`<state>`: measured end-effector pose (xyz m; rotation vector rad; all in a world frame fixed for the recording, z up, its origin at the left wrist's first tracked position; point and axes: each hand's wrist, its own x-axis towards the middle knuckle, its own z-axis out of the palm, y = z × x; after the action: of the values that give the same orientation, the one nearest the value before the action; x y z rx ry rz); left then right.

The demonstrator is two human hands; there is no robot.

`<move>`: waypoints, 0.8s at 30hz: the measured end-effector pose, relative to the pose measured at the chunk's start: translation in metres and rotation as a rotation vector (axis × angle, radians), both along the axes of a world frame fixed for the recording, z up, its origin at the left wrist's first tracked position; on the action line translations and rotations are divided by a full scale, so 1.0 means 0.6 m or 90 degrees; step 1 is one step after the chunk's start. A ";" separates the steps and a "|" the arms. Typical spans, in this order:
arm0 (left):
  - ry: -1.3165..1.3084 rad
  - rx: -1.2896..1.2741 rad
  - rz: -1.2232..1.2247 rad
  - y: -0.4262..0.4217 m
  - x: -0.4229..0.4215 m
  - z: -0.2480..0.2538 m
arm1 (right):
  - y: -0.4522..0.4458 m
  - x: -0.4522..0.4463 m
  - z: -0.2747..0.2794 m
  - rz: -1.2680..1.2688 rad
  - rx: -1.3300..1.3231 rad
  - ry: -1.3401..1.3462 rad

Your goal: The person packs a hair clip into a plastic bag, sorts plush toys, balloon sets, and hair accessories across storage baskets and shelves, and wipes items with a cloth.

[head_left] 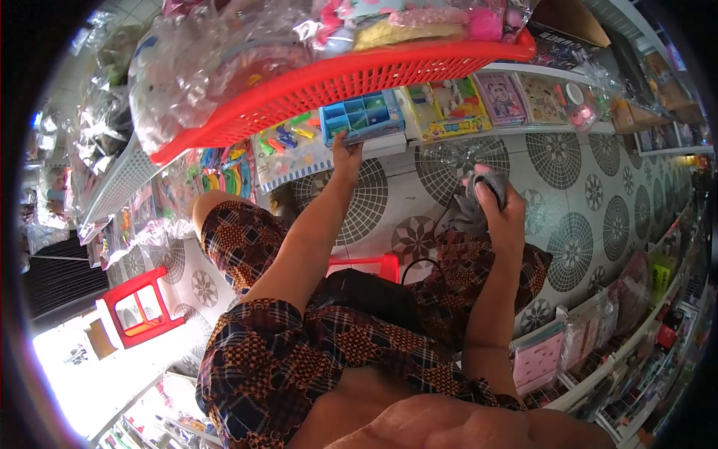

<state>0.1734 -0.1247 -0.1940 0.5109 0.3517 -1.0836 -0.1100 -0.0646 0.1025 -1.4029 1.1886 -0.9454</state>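
Observation:
My left hand (346, 156) reaches to the front edge of a blue compartment box (363, 114) on the low shelf, its fingers at the rim in a grip. Small green items lie in some compartments. Over the patterned floor, my right hand (502, 206) is closed around a dark grey cloth (485, 196), which hangs down below the fingers. To the left of the blue box lies a pack of small coloured toys (288, 140). A yellow box of colourful pieces (449, 112) sits to its right.
Above the shelf hangs a red basket (277, 101) full of plastic-wrapped goods. A red stool (142, 308) stands at the left, and part of another red seat (374, 263) shows beneath me. Packaged goods (537, 361) line the right-hand rack. Tiled floor (572, 251) lies between the shelves.

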 end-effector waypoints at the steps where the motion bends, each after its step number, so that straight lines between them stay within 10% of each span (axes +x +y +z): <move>1: 0.001 0.003 0.000 -0.007 -0.006 -0.016 | -0.001 -0.003 -0.002 0.003 -0.018 0.021; 24: -0.205 0.202 -0.530 0.106 -0.030 -0.046 | -0.005 0.029 -0.019 0.039 -0.148 0.145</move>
<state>0.1555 -0.0614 -0.2215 1.1600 0.0060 -1.7220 -0.0928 -0.0678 0.0912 -1.7620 1.2230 -0.9210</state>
